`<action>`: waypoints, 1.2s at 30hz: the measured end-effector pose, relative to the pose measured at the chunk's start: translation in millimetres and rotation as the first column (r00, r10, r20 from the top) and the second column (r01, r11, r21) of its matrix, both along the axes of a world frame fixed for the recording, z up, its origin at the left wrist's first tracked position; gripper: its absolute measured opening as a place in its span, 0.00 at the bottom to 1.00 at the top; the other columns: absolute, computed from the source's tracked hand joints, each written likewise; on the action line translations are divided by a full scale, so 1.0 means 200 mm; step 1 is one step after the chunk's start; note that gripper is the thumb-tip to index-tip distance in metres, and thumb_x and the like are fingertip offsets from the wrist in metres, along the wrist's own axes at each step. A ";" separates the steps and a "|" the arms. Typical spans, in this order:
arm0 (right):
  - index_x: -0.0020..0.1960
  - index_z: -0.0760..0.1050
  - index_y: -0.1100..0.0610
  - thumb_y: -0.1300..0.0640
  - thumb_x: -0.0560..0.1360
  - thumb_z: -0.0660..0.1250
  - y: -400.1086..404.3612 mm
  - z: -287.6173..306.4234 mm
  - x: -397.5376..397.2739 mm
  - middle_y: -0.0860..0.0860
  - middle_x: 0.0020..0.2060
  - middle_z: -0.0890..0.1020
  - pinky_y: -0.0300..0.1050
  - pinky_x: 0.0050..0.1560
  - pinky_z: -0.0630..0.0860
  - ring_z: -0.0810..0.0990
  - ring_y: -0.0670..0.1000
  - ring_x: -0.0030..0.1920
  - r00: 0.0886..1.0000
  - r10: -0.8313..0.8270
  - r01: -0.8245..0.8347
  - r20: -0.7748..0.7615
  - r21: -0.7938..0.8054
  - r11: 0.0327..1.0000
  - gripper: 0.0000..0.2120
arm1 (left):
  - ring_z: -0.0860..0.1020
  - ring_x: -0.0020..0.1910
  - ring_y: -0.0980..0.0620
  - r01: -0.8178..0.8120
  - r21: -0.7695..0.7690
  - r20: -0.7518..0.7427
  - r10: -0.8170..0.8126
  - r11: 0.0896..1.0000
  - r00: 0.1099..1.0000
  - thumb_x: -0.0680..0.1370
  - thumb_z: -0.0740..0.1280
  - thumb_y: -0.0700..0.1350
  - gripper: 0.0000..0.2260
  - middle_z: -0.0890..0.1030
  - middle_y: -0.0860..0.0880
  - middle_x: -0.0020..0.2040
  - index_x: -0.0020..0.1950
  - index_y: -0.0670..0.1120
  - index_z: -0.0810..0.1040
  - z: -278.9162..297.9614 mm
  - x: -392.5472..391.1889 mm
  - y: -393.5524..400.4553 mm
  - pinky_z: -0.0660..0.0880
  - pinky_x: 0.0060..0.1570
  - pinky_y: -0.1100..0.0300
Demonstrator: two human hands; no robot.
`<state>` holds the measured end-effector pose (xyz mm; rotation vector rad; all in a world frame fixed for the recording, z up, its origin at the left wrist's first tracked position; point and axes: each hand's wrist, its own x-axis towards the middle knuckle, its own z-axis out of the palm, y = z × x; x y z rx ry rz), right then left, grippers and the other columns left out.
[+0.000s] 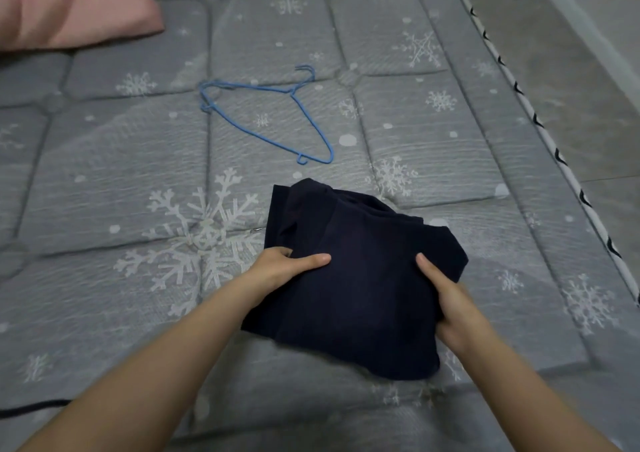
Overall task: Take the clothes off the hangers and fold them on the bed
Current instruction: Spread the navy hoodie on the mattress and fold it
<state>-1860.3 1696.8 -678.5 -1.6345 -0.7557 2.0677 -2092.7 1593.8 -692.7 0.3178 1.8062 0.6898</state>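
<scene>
Both hands grip the garment (349,278) between them: left hand (284,271) pinching its left edge, right hand (450,306) its right; long axis runs away from the person.

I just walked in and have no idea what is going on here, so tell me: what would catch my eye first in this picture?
First, the dark navy garment, partly folded, low in the middle of the view, held at its sides by the left hand and the right hand. Beyond it an empty blue hanger lies flat on the grey snowflake-patterned bed. A pink pillow sits in the far left corner.
</scene>
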 end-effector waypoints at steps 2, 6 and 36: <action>0.62 0.76 0.54 0.49 0.63 0.74 0.04 0.02 -0.05 0.51 0.54 0.83 0.50 0.57 0.76 0.82 0.52 0.54 1.000 0.021 -0.021 -0.001 0.031 0.999 0.28 | 0.81 0.48 0.53 0.005 0.047 0.037 -0.007 0.999 0.999 0.56 0.77 0.65 0.35 0.81 0.52 0.52 0.58 0.48 0.78 0.00 -0.01 0.04 0.77 0.50 0.59; 0.61 0.76 0.55 0.50 0.68 0.71 0.14 0.07 -0.13 0.51 0.53 0.84 0.48 0.53 0.77 0.82 0.52 0.54 1.000 -0.004 0.004 -0.002 0.097 0.995 0.23 | 0.79 0.48 0.56 -0.164 0.217 0.063 0.154 0.962 0.986 0.72 0.72 0.53 0.09 0.81 0.55 0.50 0.49 0.56 0.76 -0.01 -0.03 0.04 0.75 0.49 0.62; 0.57 0.77 0.53 0.42 0.66 0.69 0.21 -0.04 -0.12 0.50 0.51 0.85 0.41 0.51 0.77 0.84 0.49 0.50 0.913 0.405 -0.394 0.055 -0.141 0.908 0.24 | 0.75 0.61 0.48 -0.452 0.169 -0.164 0.477 0.876 0.864 0.77 0.63 0.57 0.22 0.77 0.49 0.62 0.66 0.46 0.73 -0.25 -0.10 0.25 0.69 0.65 0.52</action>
